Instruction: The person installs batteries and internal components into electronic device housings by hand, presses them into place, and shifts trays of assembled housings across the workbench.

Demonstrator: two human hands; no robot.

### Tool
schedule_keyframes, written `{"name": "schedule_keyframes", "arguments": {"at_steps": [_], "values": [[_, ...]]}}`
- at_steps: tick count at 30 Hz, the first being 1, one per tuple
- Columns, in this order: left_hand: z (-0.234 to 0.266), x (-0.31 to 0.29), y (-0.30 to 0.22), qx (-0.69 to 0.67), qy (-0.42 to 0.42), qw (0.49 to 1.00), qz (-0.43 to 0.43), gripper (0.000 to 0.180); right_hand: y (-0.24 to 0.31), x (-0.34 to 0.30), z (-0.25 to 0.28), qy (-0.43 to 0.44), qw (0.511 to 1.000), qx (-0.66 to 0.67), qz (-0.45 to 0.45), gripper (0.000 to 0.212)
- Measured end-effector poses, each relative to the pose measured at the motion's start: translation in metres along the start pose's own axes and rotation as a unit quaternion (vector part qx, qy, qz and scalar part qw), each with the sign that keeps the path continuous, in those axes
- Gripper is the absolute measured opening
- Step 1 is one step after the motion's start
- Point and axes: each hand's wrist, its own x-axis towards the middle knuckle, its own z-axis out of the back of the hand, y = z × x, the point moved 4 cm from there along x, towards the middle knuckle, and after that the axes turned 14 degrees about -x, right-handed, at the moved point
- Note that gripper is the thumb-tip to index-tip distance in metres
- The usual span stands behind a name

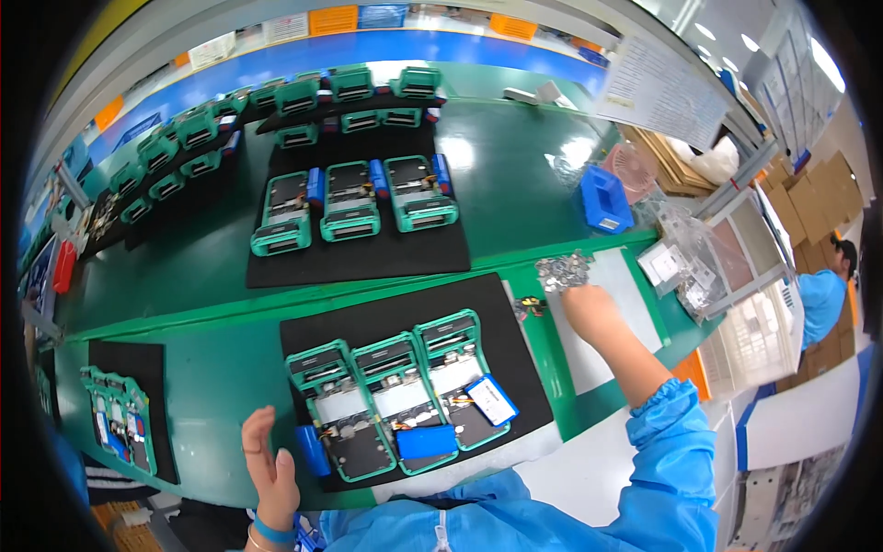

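My left hand (269,467) is raised over the near edge of the bench, fingers stretched up and thumb apart, holding nothing. Beside it on a black mat (501,308) lie three green-framed device housings: a left one (338,405), a middle one (401,391) and a right one (457,373). Blue battery packs, one at the left (313,451), one in the middle (426,442) and one with a white label (492,399), lie on or beside them with thin wires. My right hand (591,313), fingers curled, is at a pile of small metal parts (563,271); its fingertips are hidden.
Across the bench, three similar housings (349,201) rest on another black mat (368,267), with several more in rows behind. At the right stand a blue bin (604,200) and plastic bags (685,253). Far left, another housing (120,419) lies on a mat. A person (821,294) is at far right.
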Motion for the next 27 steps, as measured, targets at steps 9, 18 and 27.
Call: {"name": "schedule_keyframes", "arguments": {"at_steps": [9,18,27], "values": [[-0.033,0.086,0.027,-0.074,0.079,0.988,0.108,0.039,0.056,-0.05,0.117,-0.221,0.939,0.256,0.057,0.005],[-0.04,0.09,0.019,-0.124,0.006,0.986,0.113,0.032,0.231,-0.074,0.162,-0.355,0.815,0.251,0.382,0.029],[-0.039,0.089,0.018,-0.155,-0.01,0.98,0.124,0.035,0.261,-0.061,0.16,-0.374,0.83,0.209,0.357,0.022]]}}
